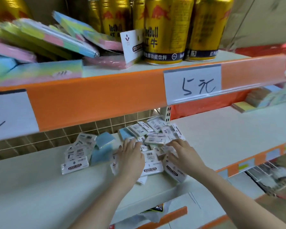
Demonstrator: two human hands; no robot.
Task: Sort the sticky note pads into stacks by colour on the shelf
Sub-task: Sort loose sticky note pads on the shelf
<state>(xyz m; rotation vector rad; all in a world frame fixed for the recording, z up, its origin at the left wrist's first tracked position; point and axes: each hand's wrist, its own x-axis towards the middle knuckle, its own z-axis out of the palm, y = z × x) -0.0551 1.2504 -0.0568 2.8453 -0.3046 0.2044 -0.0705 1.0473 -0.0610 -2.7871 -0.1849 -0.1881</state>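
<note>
A loose heap of wrapped sticky note pads (157, 134) with white labels lies on the white middle shelf (221, 138). To its left, a small group of blue pads (100, 151) is stacked beside several labelled ones (79, 154). My left hand (130, 157) lies flat on the heap's near left side, fingers straight. My right hand (182, 154) rests on the heap's right side, fingers spread over the pads. Under both hands the pads are partly hidden, and most colours are covered by labels.
The orange-edged upper shelf (106, 90) carries gold drink cans (168, 30), large pastel note packs (45, 38) and a price tag (192, 85). More pastel pads (254, 103) sit at the far right. A lower shelf edge (163, 217) is below my arms.
</note>
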